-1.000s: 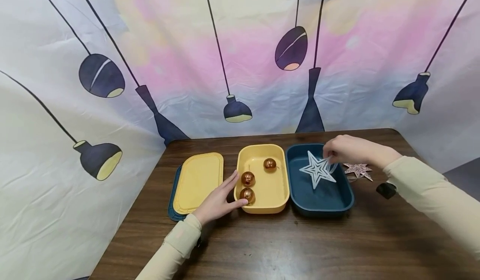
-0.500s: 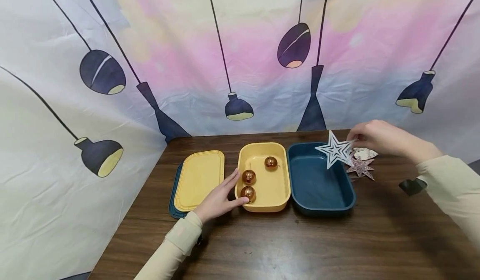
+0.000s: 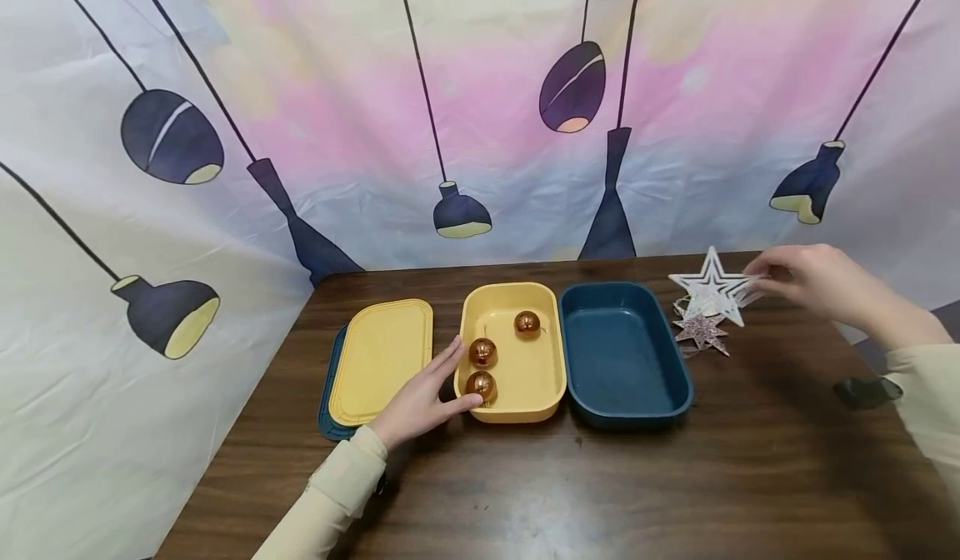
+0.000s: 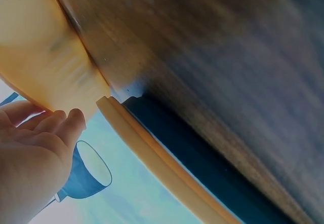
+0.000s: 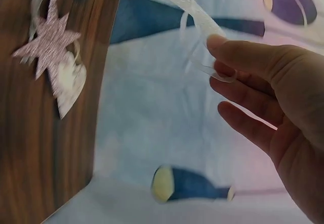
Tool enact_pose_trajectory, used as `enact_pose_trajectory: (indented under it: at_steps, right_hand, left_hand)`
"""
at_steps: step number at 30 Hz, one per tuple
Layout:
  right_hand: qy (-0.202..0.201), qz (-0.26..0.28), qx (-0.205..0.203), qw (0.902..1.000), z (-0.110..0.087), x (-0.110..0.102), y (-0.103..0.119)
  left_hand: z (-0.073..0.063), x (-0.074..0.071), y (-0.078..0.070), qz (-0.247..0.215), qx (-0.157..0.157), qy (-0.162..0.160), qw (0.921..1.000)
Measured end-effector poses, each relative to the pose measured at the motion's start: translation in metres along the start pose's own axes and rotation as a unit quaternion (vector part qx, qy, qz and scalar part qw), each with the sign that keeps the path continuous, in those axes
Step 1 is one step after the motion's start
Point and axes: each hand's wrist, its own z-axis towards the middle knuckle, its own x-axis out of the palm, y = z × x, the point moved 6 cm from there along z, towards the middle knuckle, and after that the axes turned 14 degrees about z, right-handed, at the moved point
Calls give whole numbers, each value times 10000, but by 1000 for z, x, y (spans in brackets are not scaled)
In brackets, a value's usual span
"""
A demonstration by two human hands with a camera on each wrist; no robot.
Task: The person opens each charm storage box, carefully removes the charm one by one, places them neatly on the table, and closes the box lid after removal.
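Observation:
In the head view my right hand (image 3: 832, 289) pinches a white star ornament (image 3: 714, 287) by one point, held above the table's back right. Its translucent ribbon loop (image 5: 217, 74) dangles by the fingers in the right wrist view. Under it on the table lie a pink glitter star (image 3: 701, 332) and a white leaf- or heart-shaped ornament (image 5: 72, 79). My left hand (image 3: 416, 402) rests against the left rim of a yellow box (image 3: 531, 381), fingers extended and thumb over the near corner. Inside that box are three shiny copper baubles (image 3: 482, 352).
A dark blue box (image 3: 622, 360) with nothing in it stands against the yellow box's right side. Left of my left hand, a yellow lid (image 3: 384, 360) lies on a blue lid (image 3: 330, 406). A lamp-printed cloth (image 3: 487, 110) hangs behind the wooden table (image 3: 517, 493).
My right hand has carried the white star out from over the blue box, rightward to above the other ornaments. My left hand has stayed at the yellow box.

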Motion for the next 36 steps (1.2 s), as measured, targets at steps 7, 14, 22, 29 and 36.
enact_pose_trajectory:
  at_steps: [7, 14, 22, 29, 36]
  right_hand:
    - [-171, -18, 1048, 9943, -30, -5, -32]
    - [-414, 214, 1697, 9844, -62, -1, -64]
    - [-364, 800, 2644, 9604, -91, 18, -87]
    - [-547, 912, 2741, 9558, -105, 29, -95]
    - [-503, 928, 2940, 9500, -108, 35, -101]
  left_hand:
    - [-1, -2, 0, 13, -10, -35, 10000]
    - [0, -1, 0, -40, -46, -45, 10000]
    - [-1, -3, 3, -6, -58, -84, 9999]
    - [-2, -4, -2, -1, -22, 2, 10000]
    - [0, -2, -4, 9, 1, 17, 10000]
